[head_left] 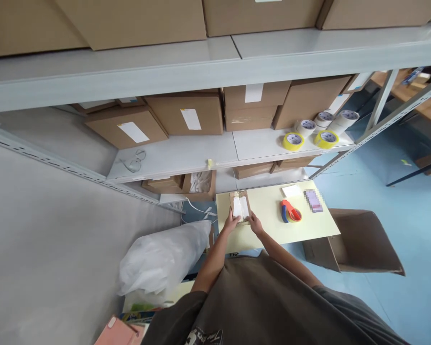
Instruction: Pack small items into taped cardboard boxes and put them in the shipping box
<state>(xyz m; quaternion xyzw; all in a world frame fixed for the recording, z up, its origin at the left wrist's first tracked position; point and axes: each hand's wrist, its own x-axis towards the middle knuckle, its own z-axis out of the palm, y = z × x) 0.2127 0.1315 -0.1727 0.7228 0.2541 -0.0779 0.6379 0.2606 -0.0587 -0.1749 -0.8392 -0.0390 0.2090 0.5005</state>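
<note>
A small brown cardboard box (233,198) with white contents or labels on its upper face lies at the left part of the pale yellow table (269,230). My left hand (230,222) grips its near left corner. On the near right corner, my right hand (255,223) has its fingers closed against the side. Whether the white areas are flaps, paper or things inside is too small to tell. To the right rests a red and blue tape dispenser (290,211) with a yellow roll.
A white pad (290,191) and a phone-like pixelated item (313,201) lie on the table. Tape rolls (326,139), glasses (134,162) and cardboard boxes (201,115) occupy the shelf (187,152). An open carton (366,239) stands right; a white plastic sack (161,258) sits left.
</note>
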